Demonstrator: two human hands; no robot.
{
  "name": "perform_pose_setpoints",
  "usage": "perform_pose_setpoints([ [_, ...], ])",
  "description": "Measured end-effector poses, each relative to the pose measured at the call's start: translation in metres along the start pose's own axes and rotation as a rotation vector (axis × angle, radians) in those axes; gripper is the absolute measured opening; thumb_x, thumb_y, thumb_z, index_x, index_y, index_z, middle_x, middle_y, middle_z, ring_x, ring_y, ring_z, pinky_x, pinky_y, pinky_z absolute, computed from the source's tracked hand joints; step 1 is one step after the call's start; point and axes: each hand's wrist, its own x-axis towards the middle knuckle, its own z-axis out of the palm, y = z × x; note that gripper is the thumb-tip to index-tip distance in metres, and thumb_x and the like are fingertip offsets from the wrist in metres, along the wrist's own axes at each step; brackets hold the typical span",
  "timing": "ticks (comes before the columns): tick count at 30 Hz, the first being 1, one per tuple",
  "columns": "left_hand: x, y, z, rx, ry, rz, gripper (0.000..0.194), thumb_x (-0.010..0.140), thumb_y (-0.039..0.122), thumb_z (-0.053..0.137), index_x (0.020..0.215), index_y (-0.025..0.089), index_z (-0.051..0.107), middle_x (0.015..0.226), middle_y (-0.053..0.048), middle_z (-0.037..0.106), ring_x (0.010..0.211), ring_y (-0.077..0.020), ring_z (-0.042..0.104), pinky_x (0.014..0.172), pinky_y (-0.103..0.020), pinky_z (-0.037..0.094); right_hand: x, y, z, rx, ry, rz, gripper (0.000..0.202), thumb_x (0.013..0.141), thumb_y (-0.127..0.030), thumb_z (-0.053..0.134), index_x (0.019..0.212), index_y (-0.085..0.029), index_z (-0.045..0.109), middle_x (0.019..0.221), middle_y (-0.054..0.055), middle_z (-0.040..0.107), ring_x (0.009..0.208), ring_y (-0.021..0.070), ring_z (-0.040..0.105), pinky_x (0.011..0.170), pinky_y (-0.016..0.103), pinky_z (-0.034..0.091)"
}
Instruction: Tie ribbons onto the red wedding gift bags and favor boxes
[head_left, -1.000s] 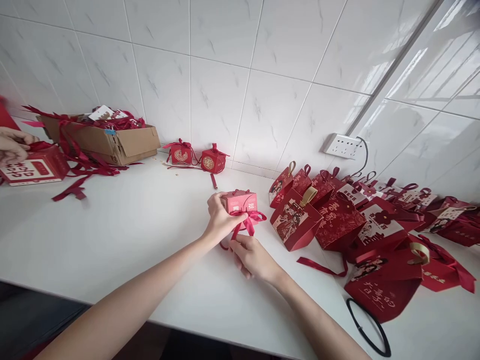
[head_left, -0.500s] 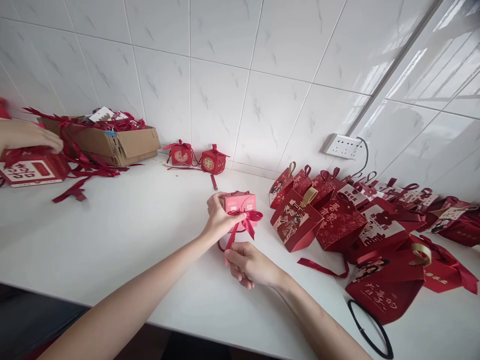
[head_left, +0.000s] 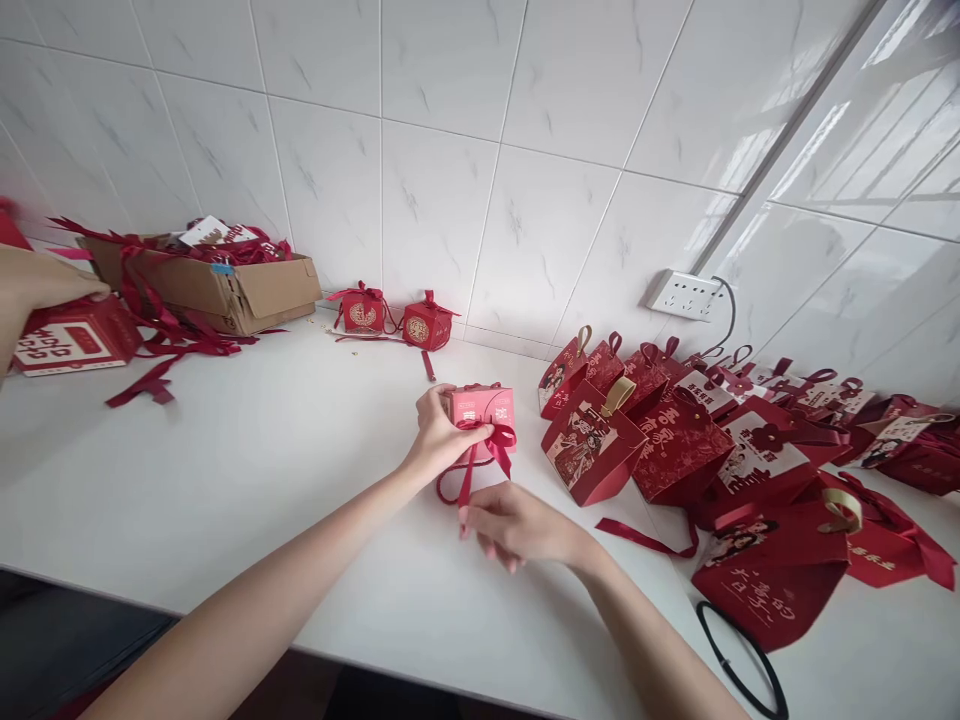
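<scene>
A small pink-red gift box (head_left: 482, 402) rests on the white table, its printed side facing up toward me. Across it lies a dark red satin ribbon tied in a bow (head_left: 501, 437). My left hand (head_left: 442, 432) is closed around the box's left side, with the thumb pressed on the knot of the bow. Just below, my right hand (head_left: 508, 520) pinches a ribbon tail (head_left: 466, 485) that hangs from the bow. A thin red cord (head_left: 448, 490) curls out between the box and my right hand.
Many red gift boxes (head_left: 592, 440) with loop handles crowd the right side, near a black ring (head_left: 742, 660). Two small red boxes (head_left: 427, 320) stand by the wall. At left, a co-worker's hand (head_left: 45, 280) is on a red box (head_left: 82, 335) beside a cardboard carton (head_left: 255, 290) of ribbons.
My right hand has moved slightly down and right, drawing the ribbon tail straighter; the bow's right loop looks smaller. The co-worker's hand has shifted left on its box.
</scene>
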Motion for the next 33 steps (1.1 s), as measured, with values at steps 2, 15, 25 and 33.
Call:
perform_pose_setpoints([
  [2,0.000,0.000,-0.001,0.000,-0.009,-0.004,0.069,0.052,0.023,0.081,0.108,0.025,0.041,0.125,-0.007,0.033,0.124,-0.0251,0.042,0.106,-0.042,0.036,-0.003,0.001,-0.016,-0.121,0.217,-0.043,0.042,0.077,-0.058,0.062,0.070,-0.018,0.055,0.053,-0.004,0.048,0.042,0.0077,0.046,0.041,0.021,0.036],
  [15,0.001,-0.001,-0.007,-0.068,-0.260,0.009,0.081,0.060,0.035,0.080,0.124,0.024,0.032,0.132,-0.013,0.043,0.130,-0.0279,0.041,0.107,-0.045,0.037,0.010,0.027,-0.043,-0.051,0.720,-0.422,0.033,0.082,-0.054,0.056,0.085,-0.021,0.059,0.122,0.010,0.051,0.116,0.0224,0.051,0.094,0.036,0.046],
  [25,0.009,-0.018,-0.008,0.010,-0.330,0.173,0.058,0.077,0.047,0.064,0.113,0.023,0.026,0.129,-0.014,0.048,0.122,-0.0250,0.050,0.100,-0.043,0.043,0.010,0.024,-0.041,0.122,0.714,-0.303,0.040,0.078,-0.057,0.058,0.089,-0.019,0.063,0.107,0.010,0.063,0.101,0.0261,0.060,0.087,0.039,0.046],
  [33,0.011,-0.026,-0.013,0.361,-0.201,0.627,0.065,0.068,0.035,0.075,0.118,0.022,0.036,0.133,-0.015,0.039,0.128,-0.0314,0.042,0.098,-0.048,0.048,0.016,0.030,-0.043,0.176,0.877,-0.324,0.040,0.078,-0.057,0.056,0.070,-0.018,0.063,0.087,0.007,0.067,0.081,0.0207,0.060,0.070,0.032,0.047],
])
